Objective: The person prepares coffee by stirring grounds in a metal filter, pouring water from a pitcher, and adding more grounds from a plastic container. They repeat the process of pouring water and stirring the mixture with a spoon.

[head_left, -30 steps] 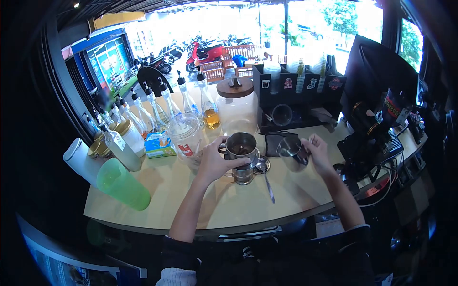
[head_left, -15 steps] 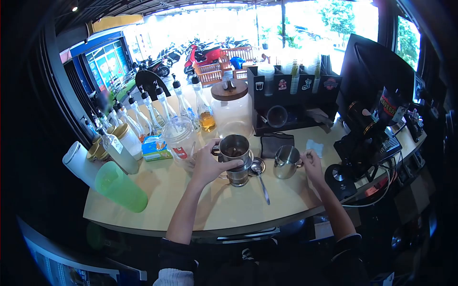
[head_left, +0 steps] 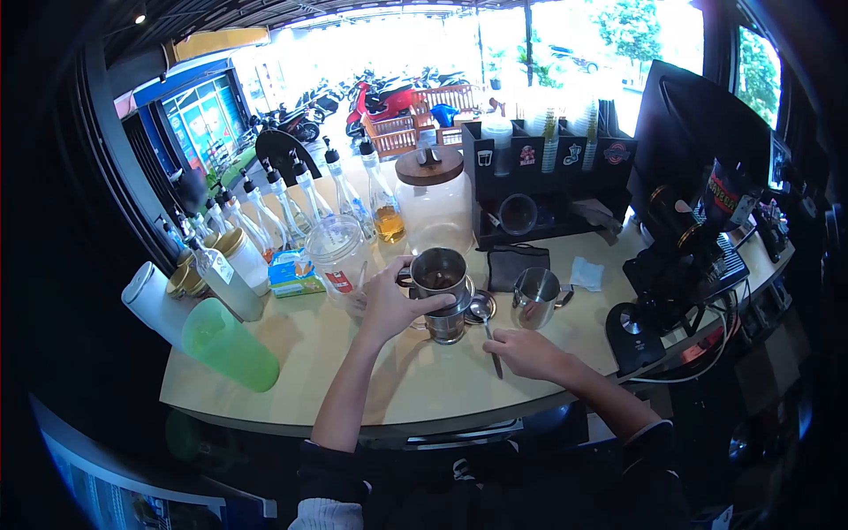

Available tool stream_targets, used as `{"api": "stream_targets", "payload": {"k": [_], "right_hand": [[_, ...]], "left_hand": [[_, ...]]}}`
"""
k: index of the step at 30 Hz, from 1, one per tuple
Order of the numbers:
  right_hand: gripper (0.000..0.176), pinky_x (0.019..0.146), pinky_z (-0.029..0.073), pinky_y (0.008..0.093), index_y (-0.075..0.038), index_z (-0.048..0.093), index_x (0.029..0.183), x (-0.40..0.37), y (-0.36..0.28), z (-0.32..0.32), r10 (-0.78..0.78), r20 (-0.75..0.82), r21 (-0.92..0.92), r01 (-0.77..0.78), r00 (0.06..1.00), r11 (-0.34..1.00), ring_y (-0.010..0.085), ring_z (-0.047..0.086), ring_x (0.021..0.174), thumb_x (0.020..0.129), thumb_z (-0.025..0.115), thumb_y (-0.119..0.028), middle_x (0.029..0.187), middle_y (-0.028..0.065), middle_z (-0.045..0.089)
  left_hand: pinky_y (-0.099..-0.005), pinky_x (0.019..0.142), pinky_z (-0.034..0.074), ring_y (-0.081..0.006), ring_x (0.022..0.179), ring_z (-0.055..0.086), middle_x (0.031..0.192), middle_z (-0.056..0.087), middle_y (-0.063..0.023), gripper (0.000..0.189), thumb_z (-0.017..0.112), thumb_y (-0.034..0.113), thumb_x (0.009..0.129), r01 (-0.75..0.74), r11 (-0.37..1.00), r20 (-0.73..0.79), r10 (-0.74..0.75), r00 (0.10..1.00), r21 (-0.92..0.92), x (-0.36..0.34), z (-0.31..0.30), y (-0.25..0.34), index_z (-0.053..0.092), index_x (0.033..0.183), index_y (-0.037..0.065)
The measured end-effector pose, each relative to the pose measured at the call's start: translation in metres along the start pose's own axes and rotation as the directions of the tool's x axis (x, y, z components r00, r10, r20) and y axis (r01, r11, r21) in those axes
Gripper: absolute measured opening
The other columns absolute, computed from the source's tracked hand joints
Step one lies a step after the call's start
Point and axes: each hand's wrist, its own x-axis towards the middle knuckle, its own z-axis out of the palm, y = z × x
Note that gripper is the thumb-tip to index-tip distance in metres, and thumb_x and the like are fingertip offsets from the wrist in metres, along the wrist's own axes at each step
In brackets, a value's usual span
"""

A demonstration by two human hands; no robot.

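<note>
My left hand (head_left: 389, 300) is closed around a metal coffee drip filter (head_left: 439, 265), thumb across its front. Dark contents show inside, and the filter stands on a small cup (head_left: 446, 329) on the counter. My right hand (head_left: 526, 353) pinches the handle of a metal spoon (head_left: 494, 360). The spoon's bowl end rests at a small round metal lid (head_left: 482, 305), right of the filter. A steel milk pitcher (head_left: 535, 300) stands just behind my right hand, not touched by it.
A green tumbler (head_left: 231, 344), a clear plastic jar (head_left: 339, 256) and pump bottles (head_left: 382, 208) line the left and back. A lidded glass jar (head_left: 433, 208) and black cup rack (head_left: 552, 190) stand behind. A coffee grinder (head_left: 667, 265) is on the right.
My right hand has left the steel pitcher's handle and moved left and down to the spoon, taking hold of its handle. My left hand stays on the drip filter.
</note>
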Motion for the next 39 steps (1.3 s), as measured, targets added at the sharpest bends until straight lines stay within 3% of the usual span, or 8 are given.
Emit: {"api": "stream_targets", "payload": {"k": [8, 10, 14, 17, 20, 22, 31, 39], "right_hand": [[0.008, 0.068, 0.048, 0.0409, -0.003, 0.052, 0.094, -0.003, -0.004, -0.006, 0.029, -0.040, 0.192, -0.021, 0.999, 0.981, 0.0317, 0.059, 0.083, 0.087, 0.052, -0.008, 0.086, 0.0140, 0.054], [0.006, 0.066, 0.047, 0.0369, -0.002, 0.052, 0.096, -0.003, -0.004, -0.009, 0.113, -0.390, 0.415, 0.065, 0.914, 0.908, 0.0288, 0.059, 0.075, 0.092, 0.050, -0.007, 0.085, 0.0132, 0.054], [0.008, 0.064, 0.046, 0.0328, -0.001, 0.053, 0.100, 0.004, -0.003, -0.051, 0.371, -0.500, 0.530, -0.063, 0.782, 0.846, 0.0238, 0.058, 0.069, 0.095, 0.049, -0.006, 0.085, 0.0119, 0.055], [0.011, 0.065, 0.046, 0.0310, 0.000, 0.055, 0.101, 0.015, -0.020, -0.096, 0.487, -0.606, 0.693, 0.118, 0.629, 0.711, 0.0191, 0.061, 0.074, 0.096, 0.049, -0.008, 0.083, 0.0107, 0.056], [0.010, 0.067, 0.049, 0.0326, -0.001, 0.056, 0.099, 0.038, -0.039, -0.120, 0.368, -0.679, 0.567, 0.135, 0.636, 0.813, 0.0230, 0.064, 0.079, 0.094, 0.052, -0.009, 0.085, 0.0114, 0.058], [0.010, 0.071, 0.051, 0.0352, -0.002, 0.058, 0.098, 0.053, -0.041, -0.123, 0.043, -0.633, 0.163, 0.079, 0.773, 0.984, 0.0275, 0.064, 0.082, 0.090, 0.056, -0.008, 0.089, 0.0123, 0.061], [0.013, 0.072, 0.051, 0.0372, -0.004, 0.060, 0.093, 0.072, -0.033, -0.132, -0.204, -0.514, -0.051, 0.208, 0.833, 0.977, 0.0279, 0.061, 0.083, 0.080, 0.063, -0.006, 0.088, 0.0079, 0.062], [0.013, 0.069, 0.050, 0.0369, -0.004, 0.061, 0.094, 0.073, -0.024, -0.126, -0.234, -0.520, 0.034, 0.294, 0.821, 0.955, 0.0270, 0.060, 0.078, 0.081, 0.063, -0.005, 0.083, 0.0083, 0.061]], "left_hand": [[-0.0334, 0.083, 0.052, -0.0212, 0.090, 0.066, 0.098, 0.068, -0.0121, 0.081, 0.089, 0.045, 0.052, -0.015, 1.000, -0.016, 0.015, 1.000, -0.017, -0.001, 0.001, 0.000, 0.060, 0.113, -0.001], [-0.0339, 0.088, 0.048, -0.0181, 0.097, 0.063, 0.101, 0.067, -0.0094, 0.073, 0.090, 0.033, 0.055, 0.014, 0.999, 0.011, -0.013, 1.000, -0.044, -0.001, 0.000, 0.002, 0.060, 0.114, 0.002], [-0.0344, 0.088, 0.048, -0.0184, 0.096, 0.063, 0.101, 0.067, -0.0089, 0.073, 0.090, 0.035, 0.054, 0.037, 0.998, 0.001, -0.037, 0.999, -0.042, -0.002, 0.000, 0.004, 0.060, 0.113, 0.003], [-0.0342, 0.088, 0.048, -0.0185, 0.096, 0.063, 0.101, 0.067, -0.0088, 0.073, 0.090, 0.037, 0.054, 0.053, 0.999, -0.002, -0.053, 0.999, 0.002, -0.002, 0.000, 0.004, 0.061, 0.112, 0.004], [-0.0339, 0.087, 0.048, -0.0182, 0.095, 0.063, 0.100, 0.068, -0.0090, 0.073, 0.090, 0.038, 0.053, 0.059, 0.998, 0.003, -0.059, 0.998, -0.011, -0.002, -0.002, 0.008, 0.061, 0.112, 0.005], [-0.0337, 0.087, 0.048, -0.0180, 0.094, 0.064, 0.098, 0.068, -0.0088, 0.073, 0.090, 0.038, 0.053, 0.049, 0.999, 0.023, -0.049, 0.999, -0.017, -0.002, -0.003, 0.011, 0.061, 0.111, 0.004], [-0.0333, 0.082, 0.052, -0.0214, 0.089, 0.067, 0.097, 0.069, -0.0123, 0.079, 0.089, 0.047, 0.052, 0.016, 0.999, 0.006, -0.016, 1.000, -0.033, -0.003, -0.005, 0.013, 0.062, 0.109, 0.000], [-0.0330, 0.082, 0.052, -0.0211, 0.090, 0.067, 0.098, 0.069, -0.0125, 0.081, 0.088, 0.048, 0.051, 0.017, 1.000, -0.016, -0.017, 1.000, 0.005, -0.002, -0.002, 0.005, 0.061, 0.110, -0.001]]}}
